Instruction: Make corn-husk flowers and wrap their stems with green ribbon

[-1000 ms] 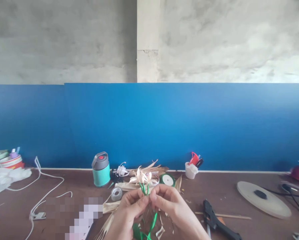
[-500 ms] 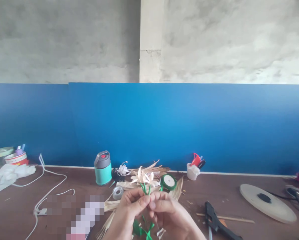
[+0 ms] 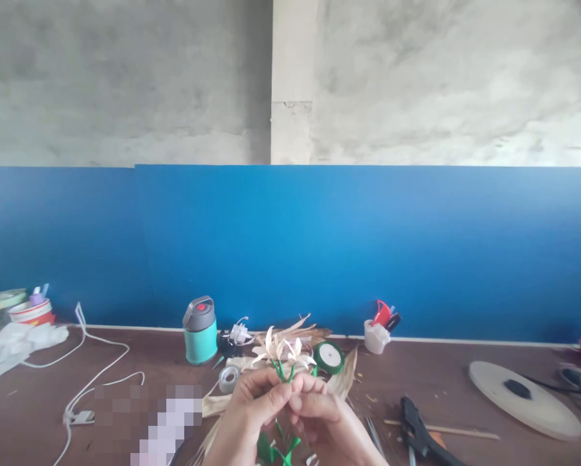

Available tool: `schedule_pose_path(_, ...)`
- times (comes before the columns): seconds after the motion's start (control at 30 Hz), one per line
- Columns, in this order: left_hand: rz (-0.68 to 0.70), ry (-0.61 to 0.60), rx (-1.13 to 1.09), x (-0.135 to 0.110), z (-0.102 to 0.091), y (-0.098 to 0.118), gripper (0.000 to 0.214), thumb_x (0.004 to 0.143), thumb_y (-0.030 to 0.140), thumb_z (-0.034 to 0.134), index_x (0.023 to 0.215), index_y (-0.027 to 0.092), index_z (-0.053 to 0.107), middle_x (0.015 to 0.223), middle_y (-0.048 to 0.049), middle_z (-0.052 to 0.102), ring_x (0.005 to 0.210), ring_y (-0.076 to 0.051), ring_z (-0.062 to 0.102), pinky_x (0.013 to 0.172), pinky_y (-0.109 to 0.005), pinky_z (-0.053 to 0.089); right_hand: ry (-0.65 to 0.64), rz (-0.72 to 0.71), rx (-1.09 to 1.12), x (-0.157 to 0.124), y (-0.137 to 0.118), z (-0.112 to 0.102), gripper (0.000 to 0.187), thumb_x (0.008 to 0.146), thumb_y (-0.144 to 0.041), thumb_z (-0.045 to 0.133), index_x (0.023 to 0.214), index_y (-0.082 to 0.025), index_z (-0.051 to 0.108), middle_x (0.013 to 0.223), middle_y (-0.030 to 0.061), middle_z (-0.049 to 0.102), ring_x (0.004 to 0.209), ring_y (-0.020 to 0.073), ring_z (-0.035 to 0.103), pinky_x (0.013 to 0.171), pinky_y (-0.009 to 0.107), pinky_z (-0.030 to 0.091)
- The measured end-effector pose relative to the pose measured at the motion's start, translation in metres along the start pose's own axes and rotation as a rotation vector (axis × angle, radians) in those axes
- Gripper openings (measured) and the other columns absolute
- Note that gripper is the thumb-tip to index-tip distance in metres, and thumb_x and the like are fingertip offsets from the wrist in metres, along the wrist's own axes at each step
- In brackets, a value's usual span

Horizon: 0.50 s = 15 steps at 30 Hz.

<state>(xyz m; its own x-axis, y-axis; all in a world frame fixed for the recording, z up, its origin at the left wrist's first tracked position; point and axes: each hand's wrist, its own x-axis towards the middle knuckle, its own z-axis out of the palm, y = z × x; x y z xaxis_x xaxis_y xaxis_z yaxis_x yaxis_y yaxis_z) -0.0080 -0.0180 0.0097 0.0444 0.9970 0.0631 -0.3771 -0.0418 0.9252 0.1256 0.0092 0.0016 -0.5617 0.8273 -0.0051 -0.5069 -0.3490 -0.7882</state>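
Note:
My left hand and my right hand meet at the lower middle, fingers pinched together. Between them they hold the green-wrapped stems of small cream flowers, whose pale pointed petals stand up above my fingertips. The stems fork just over the grip; the part inside my fingers is hidden. Below my hands green ribbon shows, partly covered by them. Behind the flowers lie dried husk strips and a spool of green ribbon. A roll of tape is left of them.
A teal flask stands behind on the left, with a white cable farther left. At right are a black glue gun, a thin wooden stick, a round lid and a white cup of pens. A blue partition backs the table.
My right fingers have shifted slightly and curl closer around the stems. The view has tilted a little, and a metal tool now shows beside my right wrist.

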Motion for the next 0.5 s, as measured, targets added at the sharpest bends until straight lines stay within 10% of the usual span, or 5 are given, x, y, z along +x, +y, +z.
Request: schedule_pose_path(0.5, -0.017, 0.040, -0.041, 0.003, -0.006, -0.003, 0.035, 0.056, 0.044, 0.085, 0.059, 0.014, 0.069, 0.041, 0.0024, 0.053, 0.041, -0.004, 0.031, 0.044, -0.018, 0.017, 0.087, 0.019, -0.158, -0.007, -0.012, 0.008, 0.030, 0.061, -0.035, 0.086, 0.061, -0.012, 0.068, 0.051, -0.0017, 0.060, 0.043, 0.0036, 0.048, 0.041, 0.015, 0.026)
